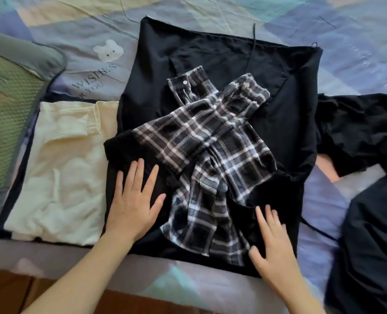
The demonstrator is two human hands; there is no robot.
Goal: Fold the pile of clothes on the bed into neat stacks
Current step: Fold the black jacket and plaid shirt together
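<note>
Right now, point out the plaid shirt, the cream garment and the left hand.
plaid shirt (201, 137), head view, middle of its back.
cream garment (63, 168), head view, its centre.
left hand (133, 200), head view, back of hand.

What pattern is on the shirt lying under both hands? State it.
The shirt is plaid: black with white and grey-blue checks, seen in the head view.

Plaid shirt (210, 141): woven cloth, soft, matt, creased, with small glossy buttons. Black garment (233, 55) beneath: matt cloth, smooth. Cream garment (61, 168): matt cloth, wrinkled. Bedsheet (210, 10): printed cloth (fine creases throughout). Pillow (9, 105): textured mesh-like surface, green.
</note>
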